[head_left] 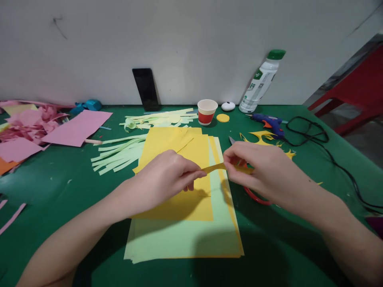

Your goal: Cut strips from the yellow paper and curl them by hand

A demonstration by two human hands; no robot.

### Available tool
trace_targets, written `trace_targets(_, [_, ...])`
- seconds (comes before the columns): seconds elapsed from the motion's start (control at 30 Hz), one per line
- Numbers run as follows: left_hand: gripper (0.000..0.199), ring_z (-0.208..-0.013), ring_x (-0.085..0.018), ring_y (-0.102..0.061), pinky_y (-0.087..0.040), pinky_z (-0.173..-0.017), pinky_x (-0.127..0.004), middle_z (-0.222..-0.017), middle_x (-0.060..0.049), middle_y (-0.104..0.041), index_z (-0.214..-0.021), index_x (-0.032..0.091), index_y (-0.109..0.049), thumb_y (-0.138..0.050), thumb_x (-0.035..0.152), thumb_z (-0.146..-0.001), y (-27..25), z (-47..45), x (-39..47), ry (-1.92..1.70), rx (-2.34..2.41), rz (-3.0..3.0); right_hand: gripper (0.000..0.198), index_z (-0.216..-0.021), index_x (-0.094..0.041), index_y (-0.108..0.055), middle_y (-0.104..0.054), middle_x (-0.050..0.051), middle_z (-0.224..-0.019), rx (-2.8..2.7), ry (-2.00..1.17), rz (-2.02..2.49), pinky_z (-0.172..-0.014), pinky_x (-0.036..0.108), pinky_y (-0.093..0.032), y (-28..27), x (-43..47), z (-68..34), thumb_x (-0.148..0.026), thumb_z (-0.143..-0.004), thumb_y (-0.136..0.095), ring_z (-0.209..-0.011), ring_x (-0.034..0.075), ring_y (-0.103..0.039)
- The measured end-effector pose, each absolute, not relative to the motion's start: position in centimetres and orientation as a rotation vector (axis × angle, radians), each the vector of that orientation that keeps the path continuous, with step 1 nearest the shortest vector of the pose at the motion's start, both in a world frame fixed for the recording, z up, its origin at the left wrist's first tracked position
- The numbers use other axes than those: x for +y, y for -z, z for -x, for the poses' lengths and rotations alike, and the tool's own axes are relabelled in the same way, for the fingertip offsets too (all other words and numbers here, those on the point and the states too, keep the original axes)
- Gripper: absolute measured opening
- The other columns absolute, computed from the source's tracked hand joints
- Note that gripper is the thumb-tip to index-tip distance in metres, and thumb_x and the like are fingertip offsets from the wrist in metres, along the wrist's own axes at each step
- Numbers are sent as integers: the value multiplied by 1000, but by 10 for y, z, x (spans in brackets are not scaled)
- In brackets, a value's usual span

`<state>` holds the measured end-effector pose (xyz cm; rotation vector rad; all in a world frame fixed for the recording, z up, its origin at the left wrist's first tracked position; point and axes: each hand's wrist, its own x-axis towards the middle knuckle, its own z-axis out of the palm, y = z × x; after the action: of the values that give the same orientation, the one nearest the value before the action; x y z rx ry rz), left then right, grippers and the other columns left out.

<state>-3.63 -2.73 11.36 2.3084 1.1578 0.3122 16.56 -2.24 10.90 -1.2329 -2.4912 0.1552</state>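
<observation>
Between my two hands a narrow yellow paper strip (216, 166) is stretched above the stacked paper. My left hand (172, 175) pinches its left end, fingers closed. Farther along, my right hand (254, 165) grips the strip between thumb and fingers, and a short tail sticks out past them. Beneath lie yellow sheets (179, 211) on top of larger pale green sheets (179, 241). Red-handled scissors (257, 198) rest under my right hand, mostly hidden by it.
Fringed green paper (122, 153) lies left of the stack. Behind stand a paper cup (207, 112), a leaning phone (146, 89) and a tilted bottle (260, 83). A blue glue gun (269, 122) with a black cord (332, 157) is at right; pink paper (79, 127) is at left.
</observation>
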Motion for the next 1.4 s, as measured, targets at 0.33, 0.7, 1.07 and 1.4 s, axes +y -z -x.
trace_targets(0.33, [31, -37, -3, -43, -32, -42, -16, -54, 4, -65, -64, 15, -67, -50, 32, -83, -121, 43, -23, -368, 1261, -2275, 10, -68, -20, -47, -58, 2, -68, -2448, -40, 1392, -49, 28, -37, -113, -8, -189, -21, -78, -45, -57, 15, -53])
trace_targets(0.7, [29, -57, -8, -59, -44, -53, -16, -64, 3, -65, -70, 16, -60, -46, 37, -85, -121, 43, -15, -446, 1140, -1869, 18, -82, -21, -59, -63, 0, -65, -1979, -934, 1318, -51, 29, -48, -112, 15, -202, -36, -72, -60, -56, 15, -59])
trace_targets(1.07, [27, -56, -9, -57, -41, -54, -20, -56, 3, -60, -68, 15, -49, -52, 39, -81, -107, 32, -14, -357, 964, -1668, 20, -90, -22, -64, -60, -3, -63, -1622, -1538, 914, -50, 21, -47, -99, -2, -167, -28, -71, -65, -50, 8, -56])
trace_targets(1.4, [35, -56, -9, -57, -45, -61, -22, -58, 2, -59, -75, 15, -55, -38, 43, -87, -108, 32, -14, -419, 850, -1561, 19, -90, -21, -62, -57, -4, -62, -1638, -1527, 954, -51, 23, -46, -101, -2, -169, -25, -72, -64, -53, 9, -54])
